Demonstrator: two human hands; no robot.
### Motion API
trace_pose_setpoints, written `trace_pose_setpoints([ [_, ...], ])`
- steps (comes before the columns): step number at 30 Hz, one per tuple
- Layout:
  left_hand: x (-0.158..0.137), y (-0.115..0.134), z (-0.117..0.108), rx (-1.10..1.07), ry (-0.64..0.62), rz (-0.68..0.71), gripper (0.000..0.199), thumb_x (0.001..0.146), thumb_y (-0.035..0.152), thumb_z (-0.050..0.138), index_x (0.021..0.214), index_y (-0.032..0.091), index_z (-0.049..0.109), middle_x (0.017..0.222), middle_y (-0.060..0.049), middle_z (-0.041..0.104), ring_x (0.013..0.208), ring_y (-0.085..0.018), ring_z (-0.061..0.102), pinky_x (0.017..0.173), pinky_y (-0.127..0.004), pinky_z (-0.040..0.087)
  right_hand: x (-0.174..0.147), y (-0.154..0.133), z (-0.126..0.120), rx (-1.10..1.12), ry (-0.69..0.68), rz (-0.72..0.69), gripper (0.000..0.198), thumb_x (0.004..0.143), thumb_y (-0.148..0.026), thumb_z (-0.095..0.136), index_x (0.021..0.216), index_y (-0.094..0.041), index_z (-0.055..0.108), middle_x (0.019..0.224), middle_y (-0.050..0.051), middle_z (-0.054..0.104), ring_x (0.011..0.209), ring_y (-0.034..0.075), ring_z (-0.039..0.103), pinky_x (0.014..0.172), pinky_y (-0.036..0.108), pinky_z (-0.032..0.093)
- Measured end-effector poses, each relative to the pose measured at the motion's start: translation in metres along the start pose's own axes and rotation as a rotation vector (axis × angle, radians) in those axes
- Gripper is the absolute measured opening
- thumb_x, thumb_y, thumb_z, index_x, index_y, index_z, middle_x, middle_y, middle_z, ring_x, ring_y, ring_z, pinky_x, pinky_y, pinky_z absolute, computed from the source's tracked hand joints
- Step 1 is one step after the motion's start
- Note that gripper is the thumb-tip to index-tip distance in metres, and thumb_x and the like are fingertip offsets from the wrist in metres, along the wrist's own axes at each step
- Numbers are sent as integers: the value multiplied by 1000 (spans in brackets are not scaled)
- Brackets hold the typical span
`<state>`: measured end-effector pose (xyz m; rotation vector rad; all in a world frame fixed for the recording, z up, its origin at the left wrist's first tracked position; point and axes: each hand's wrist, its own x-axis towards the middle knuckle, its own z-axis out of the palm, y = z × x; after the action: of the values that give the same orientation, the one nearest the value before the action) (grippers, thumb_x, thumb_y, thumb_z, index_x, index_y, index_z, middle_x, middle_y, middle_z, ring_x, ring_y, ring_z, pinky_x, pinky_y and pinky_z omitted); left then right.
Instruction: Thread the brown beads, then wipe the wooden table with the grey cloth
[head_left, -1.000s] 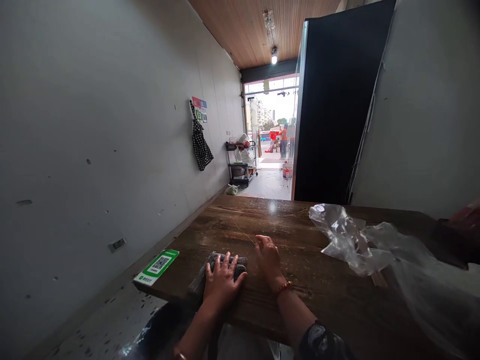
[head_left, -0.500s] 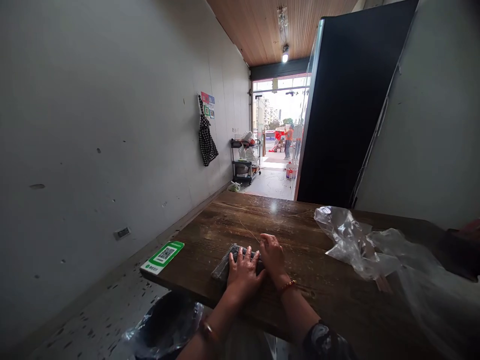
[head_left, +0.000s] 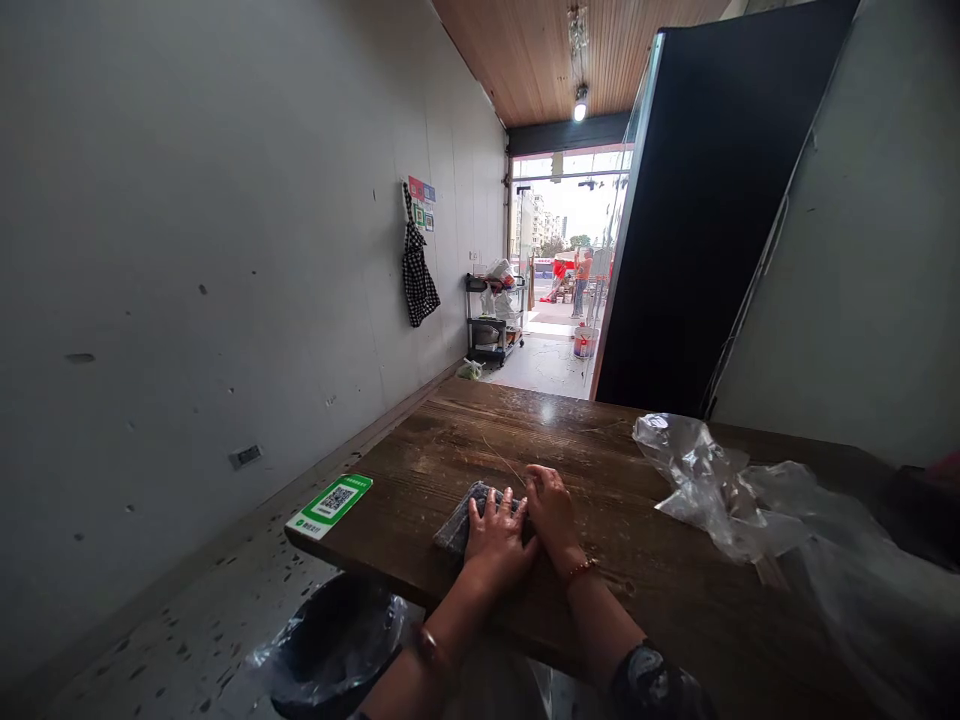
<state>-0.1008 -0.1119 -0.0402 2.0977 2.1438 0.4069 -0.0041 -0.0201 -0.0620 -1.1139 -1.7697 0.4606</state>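
A folded grey cloth (head_left: 452, 533) lies flat on the brown wooden table (head_left: 420, 440), close to its front edge. My left hand (head_left: 495, 535) rests palm down on top of it with the fingers spread. Right beside it, my right hand (head_left: 551, 505) is at the cloth's right side, its fingers extended and slightly bent. Whether the right fingertips press on the cloth or the tabletop is hard to tell. A thin thread-like line (head_left: 504, 456) runs across the wood just beyond my right fingers.
Crumpled clear plastic (head_left: 694, 480) spreads over the table's right side. A green QR-code card (head_left: 330, 508) sits at the left corner. Below, a plastic-lined black bin (head_left: 337, 640) stands on the floor. Farther off are a loaded cart (head_left: 493, 320) and a bucket (head_left: 584, 342).
The view has shifted slightly, so the cloth and both hands appear a little farther right. My hands keep nearly the same pose on and beside the cloth.
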Motion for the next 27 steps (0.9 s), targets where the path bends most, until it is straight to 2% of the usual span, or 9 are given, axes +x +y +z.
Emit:
trace_pose_setpoints([
  [16, 34, -4, -2, -6, -51, 80, 67, 89, 56, 38, 149, 25, 39, 157, -10, 36, 145, -39, 24, 115, -66, 12, 2, 2, -1, 9, 28, -2, 28, 88, -27, 47, 108, -18, 65, 110, 10, 68, 102, 23, 63, 93, 38, 48],
  [27, 67, -30, -3, 37, -7, 75, 63, 90, 61, 37, 144, 29, 47, 155, -6, 39, 144, -38, 28, 114, -66, 17, 5, 5, -1, -20, -7, -10, 26, 88, -24, 49, 108, -20, 65, 109, 8, 68, 103, 23, 63, 94, 37, 47],
])
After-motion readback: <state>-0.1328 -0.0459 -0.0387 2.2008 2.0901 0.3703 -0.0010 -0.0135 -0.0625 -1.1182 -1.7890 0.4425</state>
